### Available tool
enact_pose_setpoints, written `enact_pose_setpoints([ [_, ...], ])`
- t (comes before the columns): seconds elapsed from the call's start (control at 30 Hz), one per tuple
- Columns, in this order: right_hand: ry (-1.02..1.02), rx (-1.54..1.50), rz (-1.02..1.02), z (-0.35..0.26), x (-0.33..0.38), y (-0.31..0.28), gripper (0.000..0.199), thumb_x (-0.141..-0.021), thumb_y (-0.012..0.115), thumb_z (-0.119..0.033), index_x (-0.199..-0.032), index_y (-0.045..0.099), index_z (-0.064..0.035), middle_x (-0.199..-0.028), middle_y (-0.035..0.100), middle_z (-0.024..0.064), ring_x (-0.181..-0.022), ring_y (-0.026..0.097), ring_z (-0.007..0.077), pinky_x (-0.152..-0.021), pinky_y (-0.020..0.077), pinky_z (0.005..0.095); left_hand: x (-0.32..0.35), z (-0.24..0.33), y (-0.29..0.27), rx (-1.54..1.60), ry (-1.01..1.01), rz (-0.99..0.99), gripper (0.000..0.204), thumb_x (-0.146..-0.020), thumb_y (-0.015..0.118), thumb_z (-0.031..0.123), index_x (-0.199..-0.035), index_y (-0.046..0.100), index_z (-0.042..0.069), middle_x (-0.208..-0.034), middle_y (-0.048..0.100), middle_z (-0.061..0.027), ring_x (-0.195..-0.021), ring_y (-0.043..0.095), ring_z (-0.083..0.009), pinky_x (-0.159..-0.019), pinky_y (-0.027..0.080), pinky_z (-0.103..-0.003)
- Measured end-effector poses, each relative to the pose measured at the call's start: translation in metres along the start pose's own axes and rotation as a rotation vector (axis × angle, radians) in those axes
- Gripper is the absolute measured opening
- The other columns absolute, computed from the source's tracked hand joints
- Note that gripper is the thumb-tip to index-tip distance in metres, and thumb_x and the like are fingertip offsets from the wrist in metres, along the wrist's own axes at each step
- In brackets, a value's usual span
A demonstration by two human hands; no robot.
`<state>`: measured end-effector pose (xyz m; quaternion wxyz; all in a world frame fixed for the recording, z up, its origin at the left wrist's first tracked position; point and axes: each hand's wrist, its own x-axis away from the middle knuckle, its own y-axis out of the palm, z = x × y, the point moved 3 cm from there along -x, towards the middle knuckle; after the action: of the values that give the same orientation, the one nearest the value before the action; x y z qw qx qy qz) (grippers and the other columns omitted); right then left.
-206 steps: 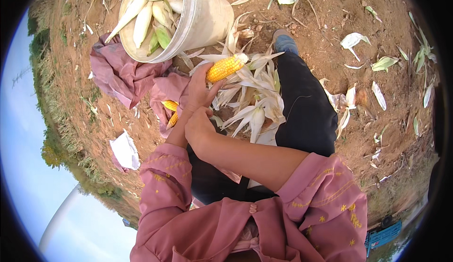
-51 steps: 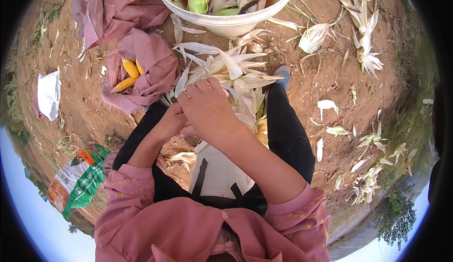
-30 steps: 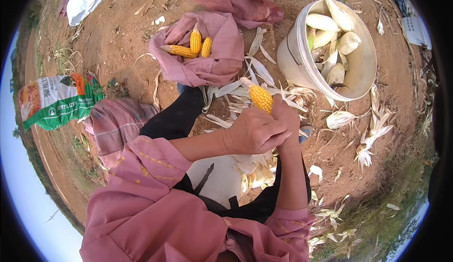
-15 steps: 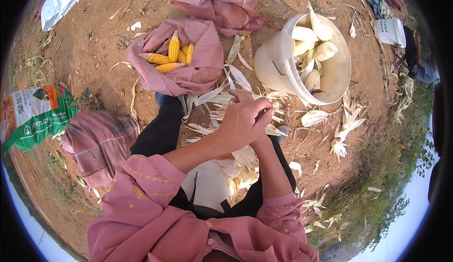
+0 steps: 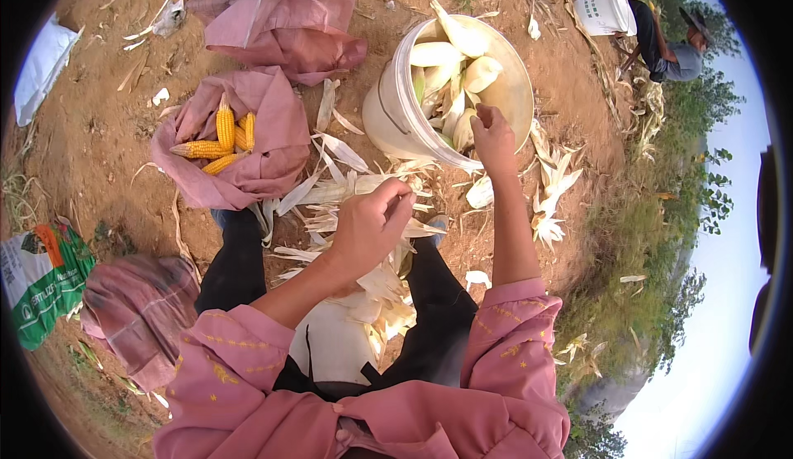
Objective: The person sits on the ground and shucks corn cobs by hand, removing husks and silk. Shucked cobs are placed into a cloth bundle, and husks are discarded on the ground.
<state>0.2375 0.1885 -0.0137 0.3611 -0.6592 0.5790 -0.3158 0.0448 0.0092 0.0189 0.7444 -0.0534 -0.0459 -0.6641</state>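
Observation:
My right hand (image 5: 494, 141) hangs over the near right rim of a white bucket (image 5: 384, 116), its fingers bunched beside several ears of corn in pale husks (image 5: 461, 79). Those fingers are closed; what they hold, if anything, is hidden. Lower and to the left, my left hand (image 5: 368, 228) is curled above loose husks (image 5: 339, 190), thumb and forefinger nearly meeting. Whatever might be inside it cannot be made out. At the left, several husked yellow cobs (image 5: 225, 128) lie in a pinkish woven sack (image 5: 277, 166) with its mouth rolled open.
Another pinkish sack (image 5: 281, 21) lies crumpled behind the cobs. A folded sack (image 5: 140, 314) and a green and white printed bag (image 5: 54, 285) are on the left. Peeled husks (image 5: 384, 302) are heaped between my legs. Far right, another person (image 5: 673, 54) sits near a white bucket (image 5: 607, 13).
My hands, close together before, have parted. The right hand has gone forward and right to the bucket; the left has drawn back leftward. The view has shifted, so the scene sits further left.

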Motion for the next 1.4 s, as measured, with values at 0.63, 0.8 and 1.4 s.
enact_pose_setpoints([
  [0.63, -0.14, 0.367, 0.162, -0.058, -0.145, 0.082, 0.032, -0.08, 0.059, -0.03, -0.108, 0.054, -0.0159, -0.108, 0.057, 0.0097, -0.101, 0.051, 0.0328, -0.085, 0.0438, 0.0431, -0.01, 0.005, -0.015, -0.083, 0.042, 0.05, 0.009, -0.087, 0.055, 0.009, -0.087, 0.054, 0.001, -0.055, 0.05, -0.0066, -0.045, 0.048, -0.0122, -0.044, 0.036, -0.028],
  [0.8, -0.397, 0.556, 0.116, -0.058, -0.12, 0.063, 0.015, -0.085, 0.055, -0.025, -0.095, 0.051, -0.0141, -0.095, 0.06, 0.0051, -0.092, 0.057, 0.0281, -0.073, 0.0477, 0.0417, -0.009, 0.005, -0.014, -0.107, 0.062, 0.065, 0.011, -0.086, 0.055, 0.014, -0.088, 0.054, 0.003, -0.059, 0.054, -0.0113, -0.051, 0.054, -0.0248, -0.05, 0.04, -0.035],
  [1.4, 0.126, -0.812, 0.383, -0.124, 0.127, -0.049, 0.025, -0.092, 0.056, -0.022, -0.104, 0.054, 0.0002, -0.095, 0.057, 0.0059, -0.087, 0.051, 0.0118, -0.081, 0.0422, 0.0284, 0.003, 0.003, 0.013, -0.239, 0.06, -0.286, 0.071, -0.071, 0.071, 0.026, -0.123, 0.032, -0.003, -0.113, 0.05, -0.0252, -0.101, 0.052, -0.0376, -0.084, 0.042, -0.041],
])
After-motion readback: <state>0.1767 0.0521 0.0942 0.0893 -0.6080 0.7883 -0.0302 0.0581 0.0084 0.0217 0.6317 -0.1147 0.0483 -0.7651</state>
